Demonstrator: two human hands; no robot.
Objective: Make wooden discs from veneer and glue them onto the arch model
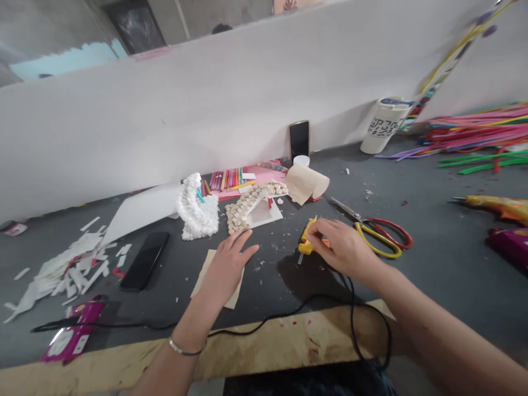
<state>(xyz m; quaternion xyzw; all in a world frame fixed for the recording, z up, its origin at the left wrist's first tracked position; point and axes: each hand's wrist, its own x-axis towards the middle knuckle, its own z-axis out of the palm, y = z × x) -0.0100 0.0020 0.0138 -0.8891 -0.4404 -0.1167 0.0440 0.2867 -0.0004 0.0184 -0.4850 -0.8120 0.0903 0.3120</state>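
My right hand [340, 245] is closed around a small yellow glue gun [305, 239], with a clear glue stick poking out of one end. My left hand [226, 264] lies flat with its fingers apart, partly over a beige piece of paper [202, 275]. Its fingertips are at the near edge of a small craft model [239, 212] covered in beige round pieces on a white base; whether they touch it I cannot tell. Left of that model stands a fluffy white craft piece [196, 212] with a teal stick in it.
Scissors [383, 236] lie beyond my right hand. A black phone [144, 261], paper scraps [78, 269] and a magenta device [76, 330] are on the left. A beige roll [307, 181], a propped phone [299, 138] and markers [226, 179] stand farther back. A black cord [268, 319] crosses the table's front.
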